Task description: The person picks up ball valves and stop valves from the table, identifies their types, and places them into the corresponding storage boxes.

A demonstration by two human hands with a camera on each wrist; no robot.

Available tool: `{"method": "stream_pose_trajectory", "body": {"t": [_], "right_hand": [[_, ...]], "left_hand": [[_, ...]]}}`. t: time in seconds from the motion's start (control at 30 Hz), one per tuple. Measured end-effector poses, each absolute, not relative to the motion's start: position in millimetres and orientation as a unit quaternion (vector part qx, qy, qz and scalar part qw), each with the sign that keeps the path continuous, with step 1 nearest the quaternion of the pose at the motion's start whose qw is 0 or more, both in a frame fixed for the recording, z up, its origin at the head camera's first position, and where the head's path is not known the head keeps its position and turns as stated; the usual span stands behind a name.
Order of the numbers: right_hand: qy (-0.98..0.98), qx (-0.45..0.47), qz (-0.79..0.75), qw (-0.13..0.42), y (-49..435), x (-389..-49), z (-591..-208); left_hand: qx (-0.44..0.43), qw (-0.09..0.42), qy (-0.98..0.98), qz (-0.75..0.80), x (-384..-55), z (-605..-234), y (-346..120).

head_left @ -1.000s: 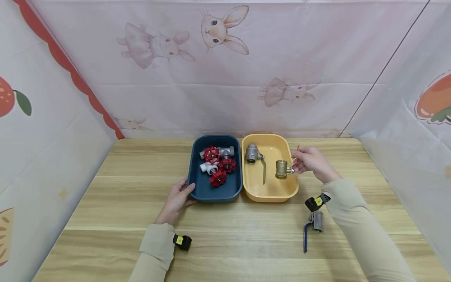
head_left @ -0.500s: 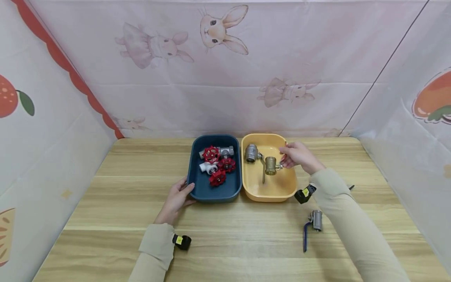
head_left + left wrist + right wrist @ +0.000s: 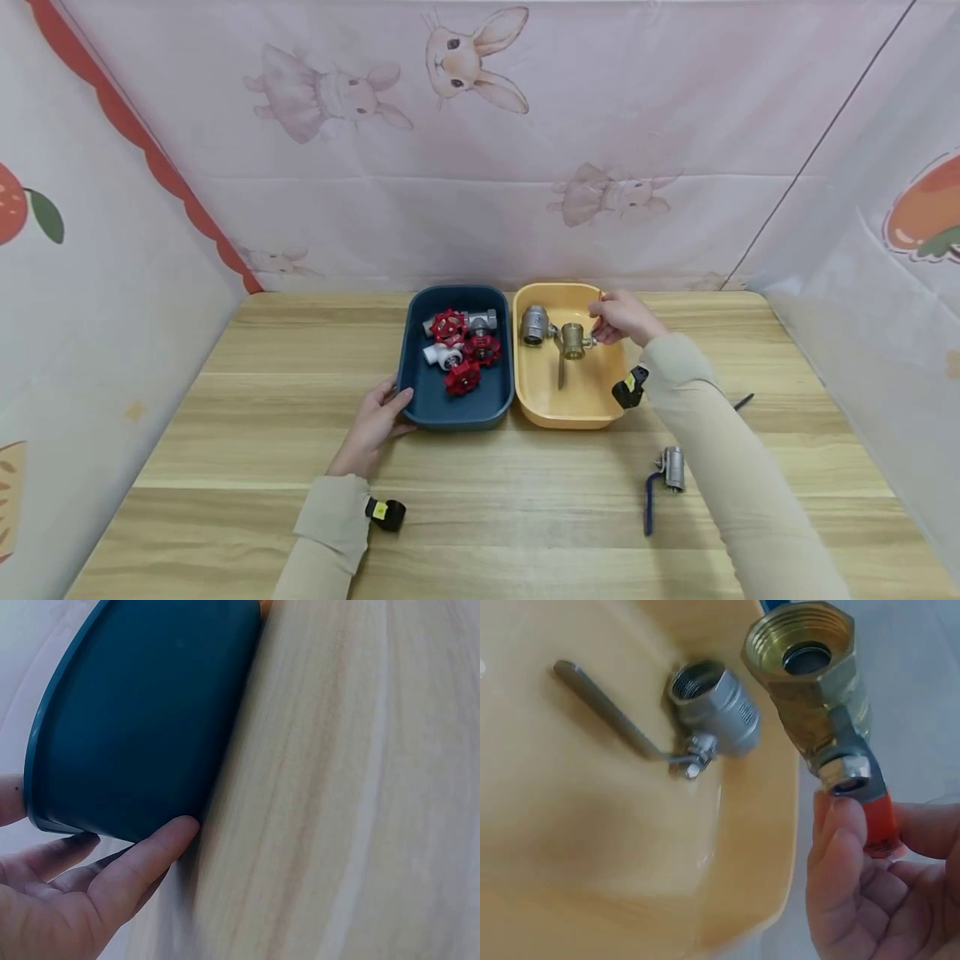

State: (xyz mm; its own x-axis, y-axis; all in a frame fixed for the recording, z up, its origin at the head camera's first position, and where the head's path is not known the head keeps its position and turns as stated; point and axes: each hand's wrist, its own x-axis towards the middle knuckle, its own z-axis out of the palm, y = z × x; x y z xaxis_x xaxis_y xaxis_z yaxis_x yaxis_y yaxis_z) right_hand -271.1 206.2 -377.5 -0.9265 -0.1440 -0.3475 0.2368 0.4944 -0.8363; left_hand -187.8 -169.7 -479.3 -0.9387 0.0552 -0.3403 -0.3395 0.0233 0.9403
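My right hand [image 3: 627, 318] pinches the red handle of a brass ball valve [image 3: 573, 341]. The valve hangs over the yellow bin [image 3: 577, 419], its threaded mouth showing in the right wrist view. Inside that bin lies a steel ball valve [image 3: 718, 711] with a long grey lever. At the near left corner of the blue bin [image 3: 457, 414], my left hand [image 3: 377, 419] grips the bin, thumb at the rim and fingers against the outer wall. Red-handled valves [image 3: 462, 377] lie in the blue bin, some metal, one with a white body.
On the wooden table [image 3: 480, 517], a steel valve with a blue lever [image 3: 673, 468] lies at the right, near my right forearm. A dark thin bar [image 3: 744, 402] pokes out from beyond the sleeve. Behind the bins rises a rabbit-print backdrop [image 3: 465, 208].
My right hand has carried the brass ball valve leftward and slightly away, from the yellow bin's right side to near the steel valve. The left hand stays at the blue bin.
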Motion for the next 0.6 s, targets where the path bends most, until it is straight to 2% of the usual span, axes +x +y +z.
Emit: {"method": "stream_pose_trajectory", "body": {"t": [0.1, 0.33, 0.6], "right_hand": [[0.84, 0.035, -0.505, 0.197, 205, -276, -378], [0.852, 0.051, -0.482, 0.199, 203, -282, -382], [0.861, 0.061, -0.466, 0.195, 206, -286, -388]], "left_hand": [[-0.109, 0.148, 0.697, 0.693, -192, -486, -172], [-0.1, 0.149, 0.708, 0.683, -182, -464, -166], [-0.112, 0.153, 0.71, 0.678, -182, -461, -166]]}}
